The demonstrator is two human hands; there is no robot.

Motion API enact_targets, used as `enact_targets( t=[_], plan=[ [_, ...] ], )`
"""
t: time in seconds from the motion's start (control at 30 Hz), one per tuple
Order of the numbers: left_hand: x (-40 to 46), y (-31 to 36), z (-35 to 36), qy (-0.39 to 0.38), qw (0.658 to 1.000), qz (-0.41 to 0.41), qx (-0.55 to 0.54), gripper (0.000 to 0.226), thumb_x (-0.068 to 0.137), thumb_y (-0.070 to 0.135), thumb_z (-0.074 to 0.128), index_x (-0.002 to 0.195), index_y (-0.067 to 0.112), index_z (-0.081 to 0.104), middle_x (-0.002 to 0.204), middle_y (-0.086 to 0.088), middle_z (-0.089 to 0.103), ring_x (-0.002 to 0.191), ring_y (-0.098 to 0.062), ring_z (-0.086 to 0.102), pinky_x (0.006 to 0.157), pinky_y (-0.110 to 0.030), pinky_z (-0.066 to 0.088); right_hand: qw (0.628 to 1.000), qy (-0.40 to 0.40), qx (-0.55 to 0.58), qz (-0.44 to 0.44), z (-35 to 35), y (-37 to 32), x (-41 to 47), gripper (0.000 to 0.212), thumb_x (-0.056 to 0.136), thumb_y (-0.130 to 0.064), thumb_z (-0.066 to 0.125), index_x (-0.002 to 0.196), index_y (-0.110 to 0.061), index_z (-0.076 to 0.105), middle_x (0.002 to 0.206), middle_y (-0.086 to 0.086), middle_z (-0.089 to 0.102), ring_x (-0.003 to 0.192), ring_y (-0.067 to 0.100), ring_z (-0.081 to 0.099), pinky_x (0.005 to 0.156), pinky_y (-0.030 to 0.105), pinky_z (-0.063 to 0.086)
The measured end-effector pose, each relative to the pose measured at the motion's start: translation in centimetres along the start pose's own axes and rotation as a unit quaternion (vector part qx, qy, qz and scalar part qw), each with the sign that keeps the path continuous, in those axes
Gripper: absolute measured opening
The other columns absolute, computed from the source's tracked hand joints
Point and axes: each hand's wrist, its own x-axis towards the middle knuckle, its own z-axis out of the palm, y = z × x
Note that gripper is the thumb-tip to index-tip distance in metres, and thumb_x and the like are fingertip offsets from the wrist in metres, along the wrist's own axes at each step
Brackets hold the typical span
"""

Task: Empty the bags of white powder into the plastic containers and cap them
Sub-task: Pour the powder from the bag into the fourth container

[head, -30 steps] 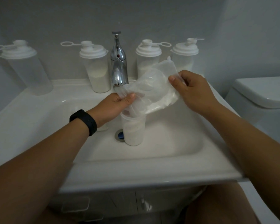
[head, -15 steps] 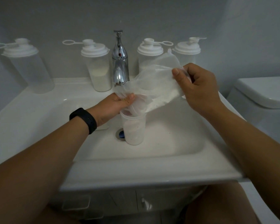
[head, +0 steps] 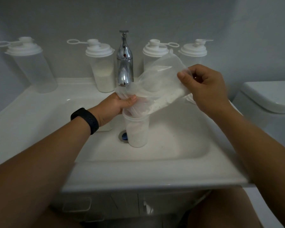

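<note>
Bag: a clear plastic bag is held slanted over the sink, closed end high on the right, mouth low on the left, so the white powder along its lower fold slides down into the container.
Left hand: the left hand pinches the bag's mouth between thumb and fingers right at the rim of the open container, apparently to keep the opening aimed inside.
Right hand: the right hand has its fingers curled, pinching the raised end of the bag and lifting it, which makes the slope.
Open container: it stands upright in the basin, just beside the drain, partly filled; any spill would likely land in the sink.
Capped containers: four, lidded, in a row against the wall, two on each side of the tap. The far-left one looks empty; the one left of the tap holds powder. The two on the right are partly hidden by the bag.
Count: one bag, five containers, one uncapped.
Lid: something white lies on the rim under the right hand; I cannot tell what it is.
</note>
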Motion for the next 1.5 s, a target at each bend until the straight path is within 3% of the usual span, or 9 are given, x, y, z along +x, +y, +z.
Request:
enact_targets(
  t=[0.17,0.27,0.5,0.7,0.83,0.9,1.0,1.13,1.5],
  plan=[
    [-0.1,-0.1,-0.3,-0.01,1.0,0.01,-0.006,0.021,0.093,0.028,0.063,0.102,0.029,0.083,0.115,0.004,0.077,0.113,-0.014,0.07,0.092,-0.025,0.055,0.999,-0.022,0.03,0.019,-0.1,-0.3,-0.3,0.016,0.095,-0.016,0.062,0.093,-0.029,0.072,0.064,-0.019,0.059,0.055,0.003,0.046,0.054,0.014,0.037],
    [0.0,-0.1,-0.3,0.007,1.0,0.009,-0.017,0.033,0.09,0.029,0.065,0.12,0.019,0.072,0.125,-0.003,0.074,0.121,-0.021,0.067,0.1,-0.032,0.054,0.999,0.003,0.034,0.004,0.0,-0.6,-0.4,0.013,0.099,-0.021,0.065,0.091,-0.03,0.07,0.068,-0.021,0.062,0.057,0.003,0.051,0.056,0.015,0.04],
    [0.3,-0.4,-0.6,0.008,1.0,0.002,0.001,0.049,0.089,0.031,0.063,0.132,0.008,0.065,0.132,-0.01,0.07,0.125,-0.027,0.065,0.11,-0.044,0.049,1.0,0.013,0.007,-0.005,0.1,-0.5,-0.5,0.013,0.098,-0.031,0.068,0.086,-0.036,0.066,0.065,-0.022,0.061,0.055,0.003,0.051,0.057,0.021,0.042],
    [0.3,-0.4,-0.8,0.005,1.0,0.0,0.01,0.057,0.087,0.036,0.068,0.135,0.005,0.063,0.133,-0.011,0.069,0.126,-0.027,0.064,0.11,-0.045,0.049,0.999,0.027,-0.007,-0.025,0.4,-0.7,-0.5,0.01,0.098,-0.032,0.067,0.088,-0.032,0.067,0.069,-0.024,0.063,0.058,0.002,0.052,0.06,0.019,0.044],
    [0.2,-0.2,-0.7,0.002,1.0,0.001,0.009,0.05,0.089,0.033,0.062,0.132,0.008,0.064,0.132,-0.008,0.07,0.125,-0.024,0.065,0.106,-0.039,0.052,0.999,0.03,0.005,-0.026,0.4,-0.9,-0.5,0.012,0.099,-0.03,0.067,0.088,-0.034,0.066,0.068,-0.024,0.063,0.057,0.002,0.052,0.06,0.019,0.043],
    [0.1,-0.2,-0.6,0.0,1.0,0.002,0.005,0.045,0.089,0.032,0.062,0.129,0.012,0.067,0.131,-0.006,0.071,0.124,-0.023,0.065,0.105,-0.038,0.052,1.0,0.018,0.016,-0.019,0.3,-1.0,-0.6,0.014,0.1,-0.027,0.065,0.088,-0.034,0.067,0.068,-0.016,0.063,0.055,0.004,0.05,0.057,0.021,0.042],
    [0.0,-0.1,-0.7,-0.004,1.0,0.002,-0.002,0.037,0.09,0.032,0.062,0.123,0.017,0.071,0.128,-0.003,0.072,0.123,-0.021,0.066,0.101,-0.031,0.054,0.999,-0.023,0.035,0.0,0.1,-1.1,-0.7,0.017,0.1,-0.015,0.059,0.097,-0.029,0.069,0.084,0.015,0.064,0.055,0.013,0.049,0.051,0.028,0.045],
    [0.0,-0.1,-0.6,-0.005,1.0,0.005,-0.005,0.036,0.09,0.032,0.061,0.122,0.018,0.071,0.127,-0.002,0.073,0.123,-0.021,0.066,0.098,-0.031,0.056,0.999,-0.012,0.035,-0.007,-0.1,-1.2,-0.5,0.015,0.101,-0.014,0.06,0.1,-0.026,0.069,0.089,0.023,0.064,0.053,0.015,0.049,0.049,0.03,0.047],
    [0.1,-0.2,-0.7,-0.014,1.0,0.01,0.013,0.048,0.091,0.032,0.06,0.132,0.006,0.065,0.131,-0.009,0.07,0.124,-0.026,0.066,0.102,-0.037,0.055,0.999,0.014,0.037,-0.028,0.0,-0.7,-0.5,0.009,0.101,-0.012,0.06,0.103,-0.018,0.067,0.085,0.005,0.065,0.056,0.01,0.053,0.048,0.024,0.046]
  ],
)
